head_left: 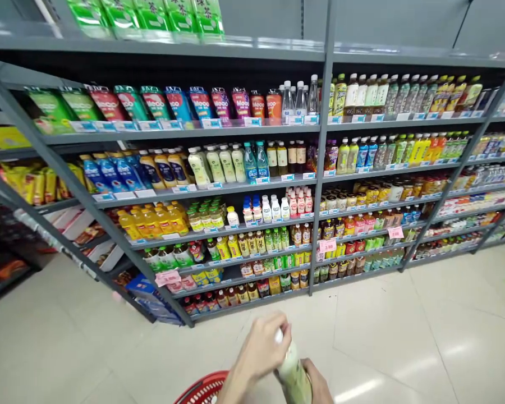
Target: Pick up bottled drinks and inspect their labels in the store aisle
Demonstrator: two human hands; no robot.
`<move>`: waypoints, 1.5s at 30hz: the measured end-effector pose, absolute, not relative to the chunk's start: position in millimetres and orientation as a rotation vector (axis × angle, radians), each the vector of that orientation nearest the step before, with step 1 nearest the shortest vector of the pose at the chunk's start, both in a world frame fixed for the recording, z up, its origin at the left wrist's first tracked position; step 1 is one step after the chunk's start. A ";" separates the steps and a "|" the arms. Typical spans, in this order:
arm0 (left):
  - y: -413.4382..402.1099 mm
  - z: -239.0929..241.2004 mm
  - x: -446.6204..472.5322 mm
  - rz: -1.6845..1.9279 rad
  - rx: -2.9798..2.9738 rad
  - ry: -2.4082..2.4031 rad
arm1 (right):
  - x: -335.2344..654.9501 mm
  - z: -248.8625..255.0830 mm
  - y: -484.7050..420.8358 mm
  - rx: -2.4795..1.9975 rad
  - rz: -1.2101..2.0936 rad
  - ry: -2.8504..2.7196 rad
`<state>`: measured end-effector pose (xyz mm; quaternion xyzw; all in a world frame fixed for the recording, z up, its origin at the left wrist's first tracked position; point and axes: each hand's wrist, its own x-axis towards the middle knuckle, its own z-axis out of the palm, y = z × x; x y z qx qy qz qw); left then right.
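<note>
Head-worn view, downward onto near drink shelves [252, 185]

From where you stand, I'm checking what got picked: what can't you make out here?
- Bottle label, head view: blurred, partly covered by left hand and right hand.
- Red basket: cut off by bottom edge, contents unseen.
- Shelf price tags: too small to read.

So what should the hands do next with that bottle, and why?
Probably lower the pale green bottle into the red basket. Both hands are on it: the left hand covers the top near the white cap and the right hand grips the side. The basket's rim shows just below and to the left, so it is the nearest place to set it.
</note>
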<state>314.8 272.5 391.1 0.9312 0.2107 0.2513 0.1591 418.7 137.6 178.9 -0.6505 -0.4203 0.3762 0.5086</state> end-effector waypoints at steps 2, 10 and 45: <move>284.2 422.0 327.4 0.760 2.617 0.457 | 421.8 205.7 134.0 -1.361 0.949 -0.979; 317.9 469.9 370.3 0.749 2.351 0.231 | 434.1 267.0 132.7 -1.369 0.472 -0.773; 530.9 653.5 566.4 1.246 3.158 0.334 | 520.7 151.1 211.6 -1.516 1.191 -1.104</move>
